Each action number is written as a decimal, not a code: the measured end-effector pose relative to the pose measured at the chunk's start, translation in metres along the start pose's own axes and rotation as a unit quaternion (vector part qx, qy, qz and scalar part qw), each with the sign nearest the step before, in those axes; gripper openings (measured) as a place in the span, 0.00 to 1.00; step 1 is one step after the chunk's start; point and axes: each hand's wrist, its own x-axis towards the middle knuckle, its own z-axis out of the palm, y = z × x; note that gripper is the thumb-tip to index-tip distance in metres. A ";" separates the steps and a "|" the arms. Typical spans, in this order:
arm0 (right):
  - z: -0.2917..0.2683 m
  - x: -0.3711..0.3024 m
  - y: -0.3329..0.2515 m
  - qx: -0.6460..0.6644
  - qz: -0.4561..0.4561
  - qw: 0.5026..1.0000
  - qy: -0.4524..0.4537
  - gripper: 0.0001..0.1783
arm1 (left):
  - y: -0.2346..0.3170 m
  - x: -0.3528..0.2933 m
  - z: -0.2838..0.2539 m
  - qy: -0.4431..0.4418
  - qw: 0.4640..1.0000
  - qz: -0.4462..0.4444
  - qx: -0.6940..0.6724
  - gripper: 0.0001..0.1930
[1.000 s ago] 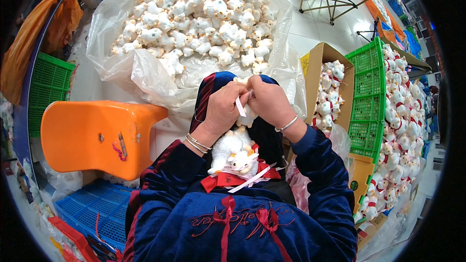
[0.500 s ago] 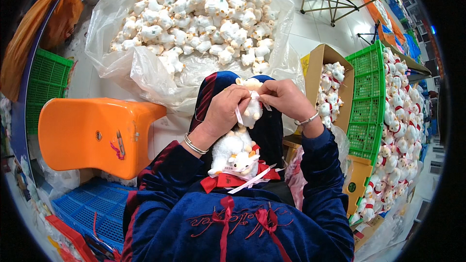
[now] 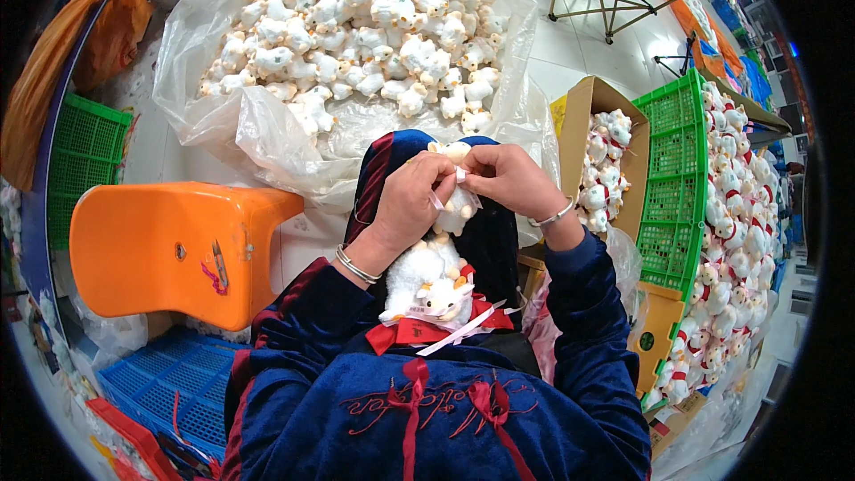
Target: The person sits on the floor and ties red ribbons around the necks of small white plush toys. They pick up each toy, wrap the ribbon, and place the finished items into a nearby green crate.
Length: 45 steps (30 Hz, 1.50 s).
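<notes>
Over my knees, both hands meet at the neck of a small white plush toy (image 3: 455, 216) with cream-coloured ears. My left hand (image 3: 411, 199) is closed in a pinch on a pale ribbon, whose end hangs below the fingers. The fingers of my right hand (image 3: 510, 176) pinch the same pale ribbon (image 3: 460, 175) at the toy's front. Whether it is knotted is hidden by the fingertips. A second, fluffier plush toy (image 3: 419, 272) lies in my lap, on red ribbon (image 3: 414, 332) and loose pale ribbon strips (image 3: 465, 330).
Ahead, a clear plastic bag (image 3: 200, 98) holds a heap of white plush toys. At left stand an orange stool (image 3: 134, 249) with small snips (image 3: 220, 265) on it and a blue crate (image 3: 169, 387). At right are a cardboard box (image 3: 577, 129) and a green crate (image 3: 668, 178) beside more toys.
My right hand has moved left, closer to my left hand. The pale ribbon is now drawn together between the fingertips at the toy's front.
</notes>
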 end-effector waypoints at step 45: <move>0.022 -0.007 0.026 0.225 -0.060 0.964 0.126 0.14 | 0.000 -0.007 -0.031 -0.082 0.994 -0.021 0.075 0.05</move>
